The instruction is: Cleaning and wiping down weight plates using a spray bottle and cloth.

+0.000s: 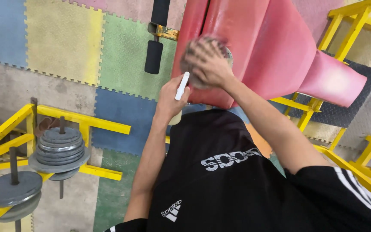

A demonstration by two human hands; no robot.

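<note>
**Hands at the red bench pad**

The left hand [171, 95] is clenched around a white spray bottle [181, 88], whose white top sticks up between thumb and fingers while its pale body shows just below the fist. The right hand [207, 63] presses flat, fingers spread, on a grey cloth [227, 55] against the red padded bench [254, 47]; motion blur hides how firmly it grasps the cloth. Nearest the camera is the person's black shirt [220, 184] with white stripes on the sleeve. To the left, a yellow steel rack [86, 122] carries stacked grey weight plates [60, 148] on pegs. Beyond the hands, a black foam roller [153, 56] hangs from the bench frame over coloured interlocking floor mats [65, 38].
</note>
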